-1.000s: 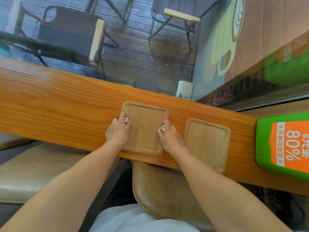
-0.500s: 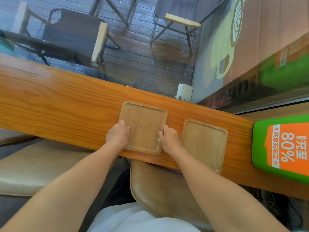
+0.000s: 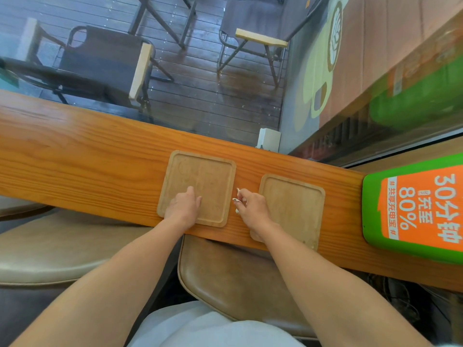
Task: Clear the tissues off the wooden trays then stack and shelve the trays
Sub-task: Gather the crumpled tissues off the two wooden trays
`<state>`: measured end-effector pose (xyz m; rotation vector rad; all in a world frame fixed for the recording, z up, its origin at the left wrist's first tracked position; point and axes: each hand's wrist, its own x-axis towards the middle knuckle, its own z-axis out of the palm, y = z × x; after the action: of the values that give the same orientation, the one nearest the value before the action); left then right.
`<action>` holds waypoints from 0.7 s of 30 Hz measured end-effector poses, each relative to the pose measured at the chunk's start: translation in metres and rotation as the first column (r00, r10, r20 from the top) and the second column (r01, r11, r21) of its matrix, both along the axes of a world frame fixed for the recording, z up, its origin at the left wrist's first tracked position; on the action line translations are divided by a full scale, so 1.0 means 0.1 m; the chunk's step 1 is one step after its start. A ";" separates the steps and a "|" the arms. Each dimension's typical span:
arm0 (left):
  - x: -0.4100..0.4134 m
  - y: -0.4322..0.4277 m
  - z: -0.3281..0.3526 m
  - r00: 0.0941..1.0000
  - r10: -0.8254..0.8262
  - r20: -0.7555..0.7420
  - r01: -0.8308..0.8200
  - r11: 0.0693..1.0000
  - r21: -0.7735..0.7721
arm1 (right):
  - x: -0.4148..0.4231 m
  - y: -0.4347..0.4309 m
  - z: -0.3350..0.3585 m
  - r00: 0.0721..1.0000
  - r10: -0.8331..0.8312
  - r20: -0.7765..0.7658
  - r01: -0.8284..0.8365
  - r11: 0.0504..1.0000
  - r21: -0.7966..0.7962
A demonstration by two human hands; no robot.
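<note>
Two square wooden trays lie side by side on the orange wooden counter point(image 3: 100, 156). My left hand point(image 3: 184, 207) rests knuckles up on the near part of the left tray point(image 3: 210, 176), fingers curled under; whatever is beneath them is hidden. My right hand point(image 3: 253, 209) hovers over the gap between the trays, pinching small white tissue scraps point(image 3: 236, 200) in its fingertips. Its wrist covers the near left corner of the right tray point(image 3: 295, 204). Both tray surfaces that show are bare.
A green and orange charging station point(image 3: 413, 209) stands on the counter at the right. A small white box point(image 3: 269, 141) sits at the counter's far edge against the window glass. Padded brown stools point(image 3: 238, 276) stand below the near edge.
My right hand has moved right, off the left tray's edge to the gap, with tissue scraps in it. My left hand has slid from the tray's left edge onto its surface.
</note>
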<state>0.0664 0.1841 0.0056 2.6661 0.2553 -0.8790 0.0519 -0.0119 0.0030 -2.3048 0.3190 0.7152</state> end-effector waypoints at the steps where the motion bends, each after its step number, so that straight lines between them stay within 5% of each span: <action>1: 0.00 -0.03 0.01 1.000 -0.002 0.000 0.002 1.000 0.004 | -0.02 -0.04 0.01 1.000 -0.003 0.000 0.003 1.000 -0.003; 21: -0.17 -1.17 0.09 0.975 -0.222 -0.005 0.220 0.972 -0.085 | -0.45 -1.15 0.07 0.984 -0.135 -0.114 0.129 0.990 -0.056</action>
<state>0.0490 0.0676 0.0142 2.6451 -0.0769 -0.9515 0.0067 -0.1270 0.0097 -2.2669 0.5441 0.7853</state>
